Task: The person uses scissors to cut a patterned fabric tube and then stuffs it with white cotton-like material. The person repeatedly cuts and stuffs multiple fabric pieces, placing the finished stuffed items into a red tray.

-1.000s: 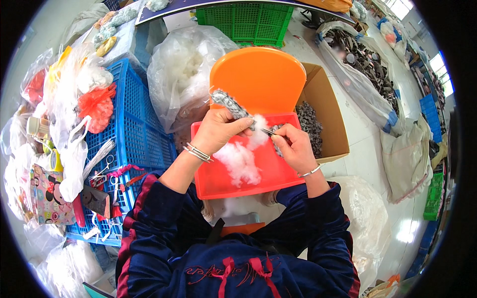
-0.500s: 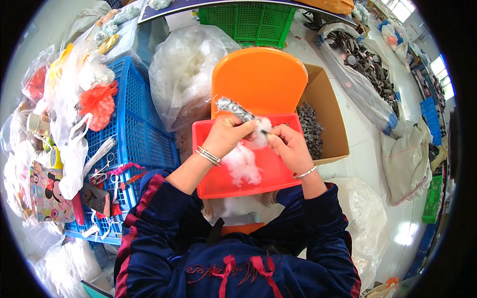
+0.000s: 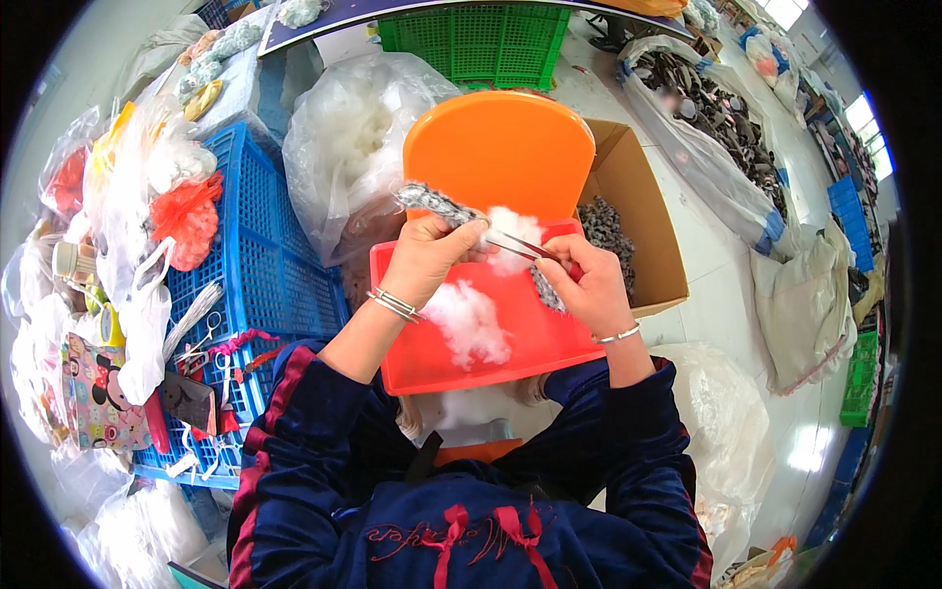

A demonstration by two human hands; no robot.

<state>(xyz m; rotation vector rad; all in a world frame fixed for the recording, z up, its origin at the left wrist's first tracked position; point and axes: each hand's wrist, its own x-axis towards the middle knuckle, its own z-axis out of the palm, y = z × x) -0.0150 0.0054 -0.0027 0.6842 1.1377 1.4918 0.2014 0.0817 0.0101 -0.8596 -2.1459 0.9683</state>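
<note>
Over the red tray [image 3: 417,361], with loose white stuffing [image 3: 466,322] nearest the body, the right hand [image 3: 593,290] grips a red-handled, two-bladed tool [image 3: 516,242]. The left hand [image 3: 428,259] pinches a grey fuzzy tube [image 3: 434,202]; the blades cross a white tuft [image 3: 515,226] beside it. Beyond: an orange backrest [image 3: 498,147].

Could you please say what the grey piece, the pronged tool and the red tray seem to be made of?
The grey piece looks like soft knit or plush: its mottled surface has fuzzy edges. The pronged tool is probably smooth metal, judging by its thin, dark prongs. The red tray seems smooth plastic, with even colour and a moulded rim.
</note>
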